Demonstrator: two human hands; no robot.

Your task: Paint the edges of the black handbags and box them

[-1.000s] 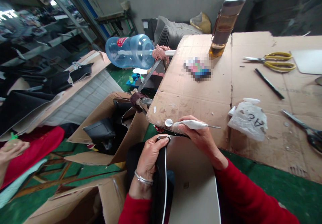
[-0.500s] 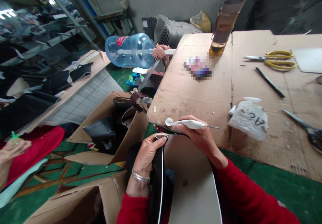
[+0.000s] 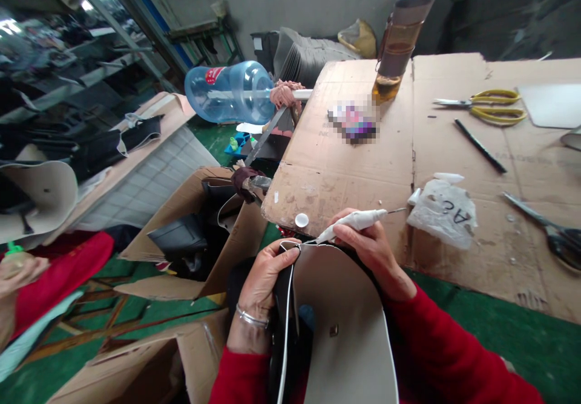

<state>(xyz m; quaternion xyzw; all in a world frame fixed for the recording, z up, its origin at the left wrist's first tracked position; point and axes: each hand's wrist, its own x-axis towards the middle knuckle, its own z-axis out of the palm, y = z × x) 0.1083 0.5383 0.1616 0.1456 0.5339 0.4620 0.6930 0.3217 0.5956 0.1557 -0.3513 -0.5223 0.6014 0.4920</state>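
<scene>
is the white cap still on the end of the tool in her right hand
No, the white cap lies alone on the cardboard, apart from the white tool in the right hand.

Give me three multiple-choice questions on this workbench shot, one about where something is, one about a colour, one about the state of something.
1. Where do the yellow-handled scissors lie?
A. On the cardboard-covered table, far side
B. In the open carton on the floor
C. In the person's lap

2. What colour are the sleeves of the person at work?
A. Blue
B. Red
C. Grey

3. How does the white pen-shaped tool stand?
A. Lying loose on the table
B. Gripped in the right hand, one end at the top edge of the white panel
C. Stuck upright in the bottle

Answers: 1 A, the scissors rest flat on the cardboard beyond the black stick. 2 B, both forearms show red cloth. 3 B, the right hand's fingers wrap the tool while the left hand pinches the panel's edge.
</scene>
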